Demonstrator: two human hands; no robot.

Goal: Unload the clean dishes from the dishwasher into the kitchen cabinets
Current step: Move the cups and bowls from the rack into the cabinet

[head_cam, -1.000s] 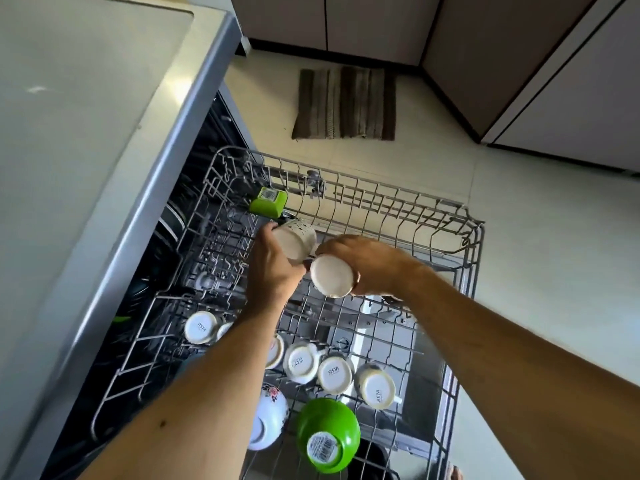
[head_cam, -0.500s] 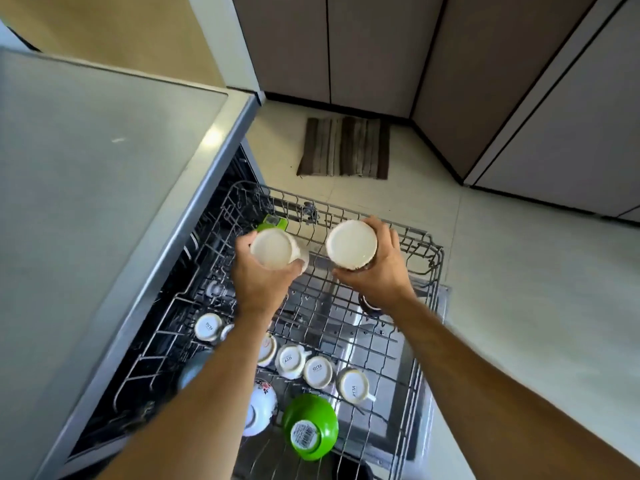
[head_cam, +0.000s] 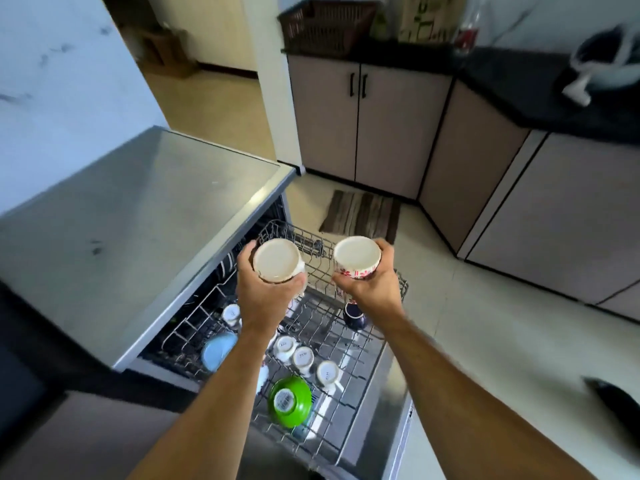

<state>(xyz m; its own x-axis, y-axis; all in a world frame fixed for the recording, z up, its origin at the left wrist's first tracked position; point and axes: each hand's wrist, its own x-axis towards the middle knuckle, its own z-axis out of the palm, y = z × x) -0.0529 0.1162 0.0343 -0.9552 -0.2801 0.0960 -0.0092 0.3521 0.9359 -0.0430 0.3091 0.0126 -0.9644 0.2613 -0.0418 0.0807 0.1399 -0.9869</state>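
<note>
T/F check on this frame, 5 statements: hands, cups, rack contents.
1. Each hand holds a cup. True: the left hand grips a white cup, and the right hand grips a flowered cup.
2. Both held cups are upright, mouths up. False: both are upside down, with their flat bases facing the camera.
3. A green bowl lies in the rack. True.
4. The rack is empty apart from the bowl. False: several small white cups and a dark blue cup also sit in it.
5. The cabinet doors ahead are open. False: they are shut.
</note>
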